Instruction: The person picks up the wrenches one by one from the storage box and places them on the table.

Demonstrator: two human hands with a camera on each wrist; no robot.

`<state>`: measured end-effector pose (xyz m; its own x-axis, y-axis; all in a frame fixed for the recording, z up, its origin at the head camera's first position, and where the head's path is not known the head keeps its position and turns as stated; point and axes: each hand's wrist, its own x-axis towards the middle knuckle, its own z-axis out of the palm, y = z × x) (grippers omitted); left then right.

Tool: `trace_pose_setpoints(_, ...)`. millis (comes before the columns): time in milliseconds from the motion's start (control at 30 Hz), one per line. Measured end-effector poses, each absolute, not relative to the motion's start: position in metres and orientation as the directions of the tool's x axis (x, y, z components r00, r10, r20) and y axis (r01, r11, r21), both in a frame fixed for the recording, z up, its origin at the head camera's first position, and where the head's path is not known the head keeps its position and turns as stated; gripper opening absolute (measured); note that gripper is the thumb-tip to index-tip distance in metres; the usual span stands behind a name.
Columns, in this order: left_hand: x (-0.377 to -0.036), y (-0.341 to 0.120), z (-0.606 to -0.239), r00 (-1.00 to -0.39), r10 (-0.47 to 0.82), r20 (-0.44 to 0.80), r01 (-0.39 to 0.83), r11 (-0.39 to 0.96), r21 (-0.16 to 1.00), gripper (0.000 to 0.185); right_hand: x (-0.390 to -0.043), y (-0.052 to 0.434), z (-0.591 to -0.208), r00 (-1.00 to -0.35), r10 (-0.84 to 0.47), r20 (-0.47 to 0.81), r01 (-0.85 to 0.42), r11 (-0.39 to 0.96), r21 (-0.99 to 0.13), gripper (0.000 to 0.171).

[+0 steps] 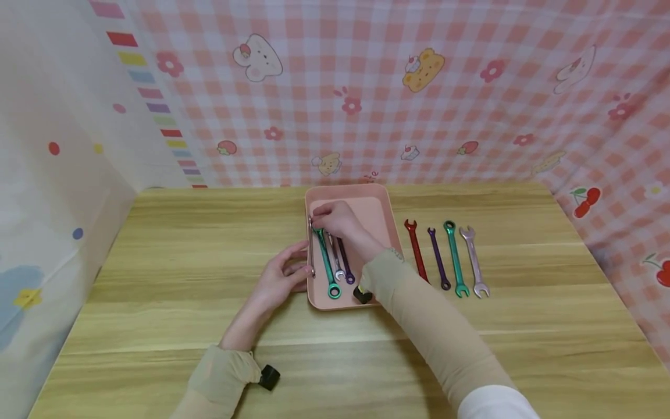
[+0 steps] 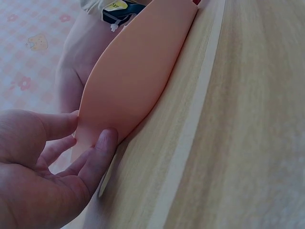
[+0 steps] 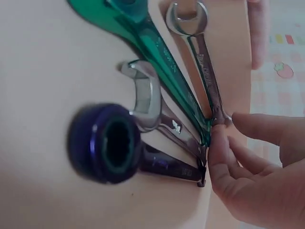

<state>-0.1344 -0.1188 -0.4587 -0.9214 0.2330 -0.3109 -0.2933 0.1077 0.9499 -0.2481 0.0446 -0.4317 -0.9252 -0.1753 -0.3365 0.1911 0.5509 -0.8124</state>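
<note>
A pink tray (image 1: 384, 201) sits mid-table with several wrenches lying in it: a green wrench (image 1: 327, 267), a silver wrench (image 1: 337, 262), a purple wrench (image 1: 346, 262), and a second silver wrench (image 1: 311, 250) along the left wall. My right hand (image 1: 316, 224) reaches into the tray. In the right wrist view, my right hand (image 3: 224, 129) pinches the tip of the second silver wrench (image 3: 202, 52), beside the green wrench (image 3: 157, 71) and purple wrench (image 3: 105, 143). My left hand (image 1: 300, 265) rests relaxed fingers on the tray's outer left wall (image 2: 138, 71).
On the wooden table (image 1: 183, 244) to the right of the tray lie a red wrench (image 1: 416, 250), a purple one (image 1: 438, 259), a green one (image 1: 455, 259) and a pale silver one (image 1: 473, 262), side by side. Patterned cloth walls enclose the table at the back and sides.
</note>
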Motion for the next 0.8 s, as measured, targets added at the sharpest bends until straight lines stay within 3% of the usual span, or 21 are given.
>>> trace_pose_setpoints(467, -0.134, -0.119, -0.457, -0.926, 0.219, -0.308, -0.291, 0.108, 0.951, 0.063, -0.247, 0.034, -0.439, -0.972, -0.132, -0.195, 0.072, 0.623, -0.779, 0.029)
trace_pose_setpoints(800, -0.134, -0.119, -0.458, -0.924, 0.236, -0.299, -0.281, 0.110, 0.954, 0.063, -0.246, 0.035, -0.445, -0.970, -0.081, -0.229, 0.140, 0.584, -0.800, 0.038)
